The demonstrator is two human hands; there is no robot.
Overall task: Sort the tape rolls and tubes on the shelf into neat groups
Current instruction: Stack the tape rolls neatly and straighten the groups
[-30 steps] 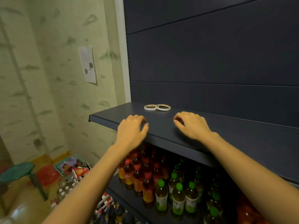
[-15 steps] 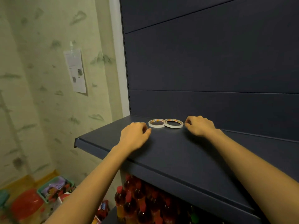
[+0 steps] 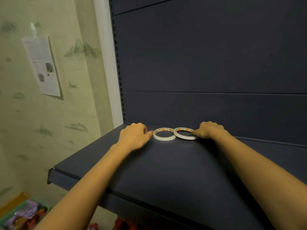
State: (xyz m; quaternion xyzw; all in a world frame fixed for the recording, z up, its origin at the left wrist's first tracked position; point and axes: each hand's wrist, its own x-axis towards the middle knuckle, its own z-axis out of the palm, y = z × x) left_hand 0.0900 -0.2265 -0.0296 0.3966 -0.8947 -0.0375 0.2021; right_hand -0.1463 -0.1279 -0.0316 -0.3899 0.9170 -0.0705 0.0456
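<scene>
Since a second ago, I see both hands advance to the shelf [image 3: 166, 171] rear. Left hand [image 3: 135, 136]: curled, thumb at the left tape roll [image 3: 163, 138]. Right hand [image 3: 210, 131]: fingertips [image 3: 194, 134] on the right tape roll [image 3: 184, 137]; I cannot tell if they pinch. The rolls touch, so I judge sorting can start.

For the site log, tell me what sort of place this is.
Probably a small shop or its stockroom. A dark metal display shelf meets a slotted upright with panelled backing, two tape rolls lie flat on it, and a printed notice is stuck to the wallpapered wall.

left hand [image 3: 134, 136] fingertips hidden (curled), notice [image 3: 42, 65] blurred
</scene>
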